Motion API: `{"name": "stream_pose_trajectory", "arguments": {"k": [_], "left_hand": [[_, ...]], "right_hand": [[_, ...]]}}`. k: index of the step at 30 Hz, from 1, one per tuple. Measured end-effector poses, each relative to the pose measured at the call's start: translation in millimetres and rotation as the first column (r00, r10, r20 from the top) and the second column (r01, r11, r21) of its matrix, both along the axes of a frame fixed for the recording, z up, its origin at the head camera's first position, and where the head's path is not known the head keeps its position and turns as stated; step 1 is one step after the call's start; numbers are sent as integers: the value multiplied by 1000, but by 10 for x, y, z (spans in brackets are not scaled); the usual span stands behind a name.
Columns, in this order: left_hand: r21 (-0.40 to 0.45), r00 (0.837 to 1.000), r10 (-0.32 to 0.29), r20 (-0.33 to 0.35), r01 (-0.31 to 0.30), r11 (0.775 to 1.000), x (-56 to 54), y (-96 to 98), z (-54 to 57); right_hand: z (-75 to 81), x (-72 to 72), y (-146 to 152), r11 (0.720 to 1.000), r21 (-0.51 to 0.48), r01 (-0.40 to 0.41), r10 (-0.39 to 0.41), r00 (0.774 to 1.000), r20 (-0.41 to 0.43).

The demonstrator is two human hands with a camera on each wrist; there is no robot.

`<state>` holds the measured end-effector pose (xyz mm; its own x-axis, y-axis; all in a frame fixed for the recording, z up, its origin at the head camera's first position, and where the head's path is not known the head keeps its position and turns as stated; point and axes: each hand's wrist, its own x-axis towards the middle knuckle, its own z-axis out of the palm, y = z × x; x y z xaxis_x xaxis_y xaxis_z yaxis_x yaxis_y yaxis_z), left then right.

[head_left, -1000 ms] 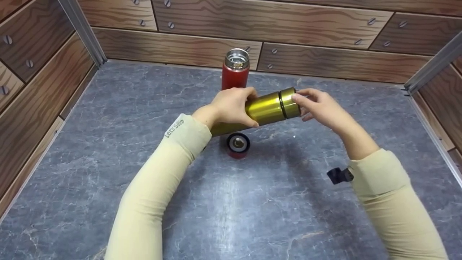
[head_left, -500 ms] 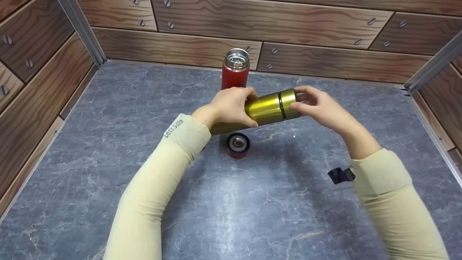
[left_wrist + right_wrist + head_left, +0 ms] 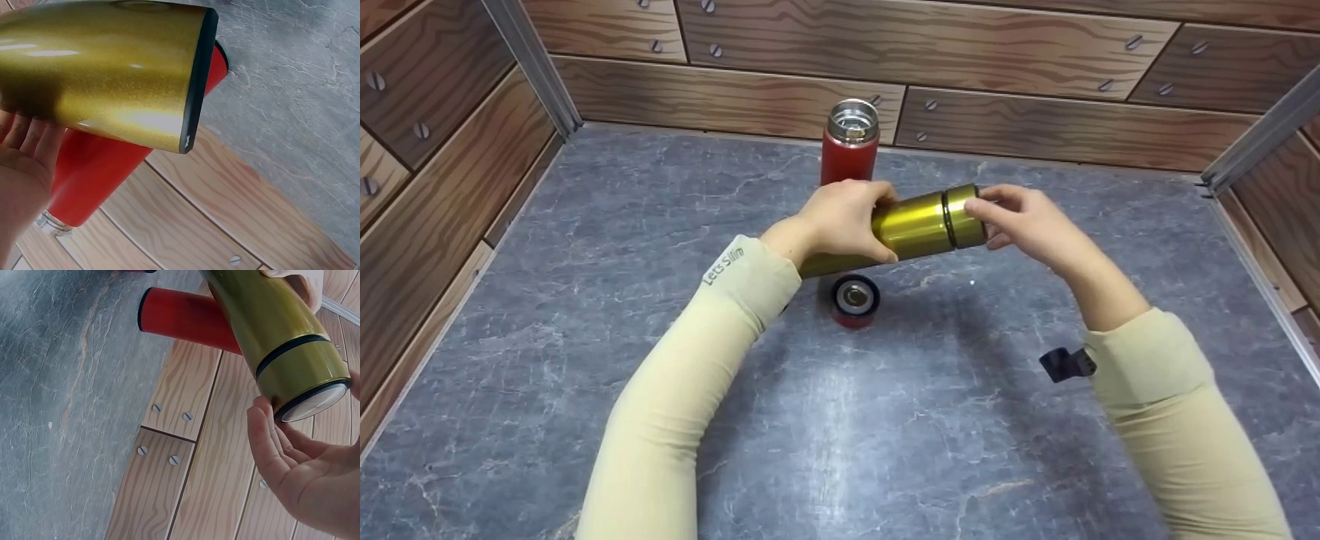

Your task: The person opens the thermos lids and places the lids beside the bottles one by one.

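A golden-yellow thermos bottle [image 3: 915,225] is held tilted in the air, its lid end to the right and slightly raised. My left hand [image 3: 844,217] grips it round the body from above. At its right end sits the matching lid [image 3: 964,216], set off by a black ring. My right hand [image 3: 1027,225] holds this lid by its edge, thumb on the near side; the right wrist view shows fingers [image 3: 270,439] against its rim. Behind stands an upright red thermos bottle [image 3: 849,157] with a bare steel mouth. Below the golden bottle, a red lid [image 3: 855,301] lies inside up.
The grey marbled tabletop [image 3: 840,435] is bounded by wood-patterned walls [image 3: 1035,60] at the back and both sides. Metal corner posts [image 3: 536,67] stand at the back corners. A black strap piece [image 3: 1065,364] sticks out at the right cuff.
My right thumb and fingers have shifted round the golden lid, first one way and then back. The left hand and the bottle stay almost in place; the red bottle and red lid have not moved.
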<state>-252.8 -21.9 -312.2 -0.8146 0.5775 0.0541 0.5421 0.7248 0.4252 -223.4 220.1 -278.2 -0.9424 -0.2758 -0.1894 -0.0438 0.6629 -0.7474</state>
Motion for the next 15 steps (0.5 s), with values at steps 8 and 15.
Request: {"name": "stream_pose_trajectory", "arguments": {"k": [8, 15], "left_hand": [[-18, 999, 0, -33, -1, 1000, 6, -19, 9], [-11, 1000, 5, -16, -5, 1000, 15, -22, 7]], "right_hand": [[14, 13, 14, 996, 31, -87, 90, 993, -76], [8, 24, 7, 998, 38, -46, 47, 999, -8]]}}
